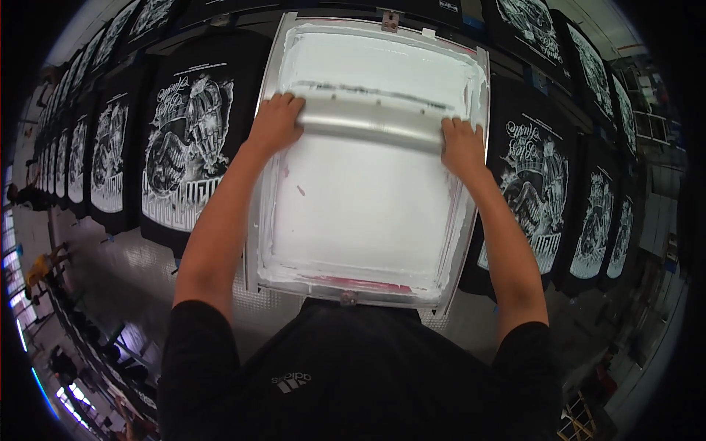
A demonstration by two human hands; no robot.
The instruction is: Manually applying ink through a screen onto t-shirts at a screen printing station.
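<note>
A wide metal squeegee (pixel 371 123) lies across the upper half of a printing screen (pixel 353 213) coated with white ink. My left hand (pixel 277 121) grips its left end, fingers wrapped over the top edge. At the other end, my right hand (pixel 463 147) is closed round the squeegee in the same way. Beyond the blade runs a dark, ragged streak in the ink, with thick white ink above it. Pinkish stains show along the screen's near edge and left side. The metal frame (pixel 262 184) surrounds the mesh; whatever lies under it is hidden.
Black shirts with white prints lie in long rows to the left (pixel 187 140) and right (pixel 526 176) of the screen. A metal clamp (pixel 390 20) sits at the frame's far edge, another fitting (pixel 348 298) at its near edge. Some people are far off at left.
</note>
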